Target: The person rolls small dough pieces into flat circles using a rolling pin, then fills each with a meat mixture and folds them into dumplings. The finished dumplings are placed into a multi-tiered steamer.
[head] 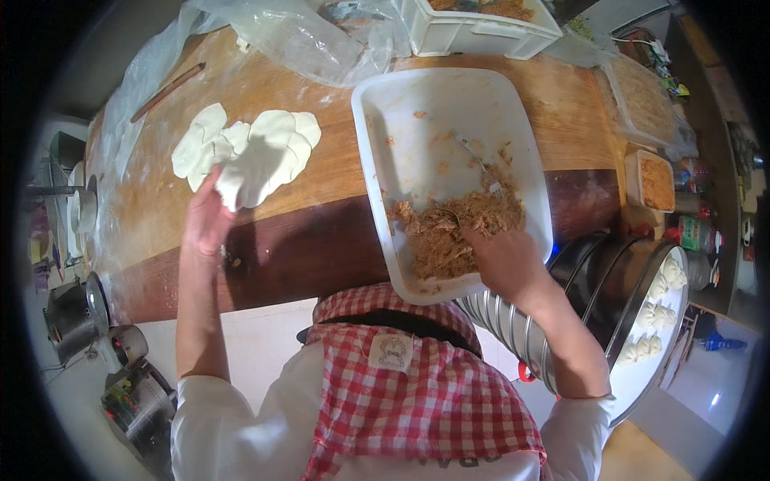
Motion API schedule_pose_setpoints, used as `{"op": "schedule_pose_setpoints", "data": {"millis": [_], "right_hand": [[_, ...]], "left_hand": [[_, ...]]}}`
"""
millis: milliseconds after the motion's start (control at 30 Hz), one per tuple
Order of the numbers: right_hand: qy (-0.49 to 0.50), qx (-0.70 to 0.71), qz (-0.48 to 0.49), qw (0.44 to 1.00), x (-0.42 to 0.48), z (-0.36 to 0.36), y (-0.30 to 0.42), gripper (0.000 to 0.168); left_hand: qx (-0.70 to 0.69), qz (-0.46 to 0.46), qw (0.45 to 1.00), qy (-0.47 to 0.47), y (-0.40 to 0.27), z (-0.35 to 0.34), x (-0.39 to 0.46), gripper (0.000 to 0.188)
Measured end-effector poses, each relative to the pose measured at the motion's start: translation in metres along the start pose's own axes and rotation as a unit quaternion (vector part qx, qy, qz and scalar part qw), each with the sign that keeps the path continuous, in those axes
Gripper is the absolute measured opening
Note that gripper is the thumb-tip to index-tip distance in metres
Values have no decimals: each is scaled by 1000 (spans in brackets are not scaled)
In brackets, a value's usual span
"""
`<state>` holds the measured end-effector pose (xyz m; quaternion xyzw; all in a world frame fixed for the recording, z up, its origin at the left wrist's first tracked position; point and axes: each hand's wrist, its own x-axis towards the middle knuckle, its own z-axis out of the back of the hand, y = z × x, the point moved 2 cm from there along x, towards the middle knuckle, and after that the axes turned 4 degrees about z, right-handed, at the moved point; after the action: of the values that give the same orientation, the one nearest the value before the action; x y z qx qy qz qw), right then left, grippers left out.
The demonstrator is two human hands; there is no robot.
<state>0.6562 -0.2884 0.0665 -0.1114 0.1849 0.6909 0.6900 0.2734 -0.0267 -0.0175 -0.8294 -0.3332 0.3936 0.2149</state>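
Note:
Round, flat dough wrappers point(283, 144) lie overlapping on the wooden table at the left. My left hand point(207, 219) is at their near edge, with the lowest dough wrapper point(230, 187) between its thumb and fingers. A large white plastic tub point(409, 120) holds brown minced filling point(445, 252), heaped towards its near end. Over that filling, my right hand point(508, 261) is closed around a thin metal utensil point(451, 215), its handle mostly hidden by the fingers. A metal fork point(478, 159) lies in the same tub, its tines against the filling.
A rolling pin point(168, 92) and crumpled plastic sheeting point(301, 45) lie at the back of the wooden table point(337, 174). Behind the tub stands another white bin point(475, 36). Stacked round steamers point(592, 288) at the right bear pleated buns point(656, 315). A small filling container point(654, 180) stands beyond.

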Motion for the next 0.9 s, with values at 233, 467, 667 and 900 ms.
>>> {"op": "schedule_pose_setpoints", "data": {"millis": [233, 467, 667, 900], "right_hand": [[68, 179, 58, 980, -9, -4, 14, 35], [-30, 203, 93, 974, 8, 36, -3, 32], [-61, 73, 194, 976, 45, 4, -18, 34], [134, 210, 221, 943, 16, -3, -19, 36]], "left_hand": [[-72, 60, 988, 126, 45, -92, -25, 35], [-154, 45, 978, 130, 56, -94, -41, 49], [-134, 140, 965, 179, 72, -137, -47, 75], [-29, 143, 981, 131, 74, -148, -48, 56]]}}
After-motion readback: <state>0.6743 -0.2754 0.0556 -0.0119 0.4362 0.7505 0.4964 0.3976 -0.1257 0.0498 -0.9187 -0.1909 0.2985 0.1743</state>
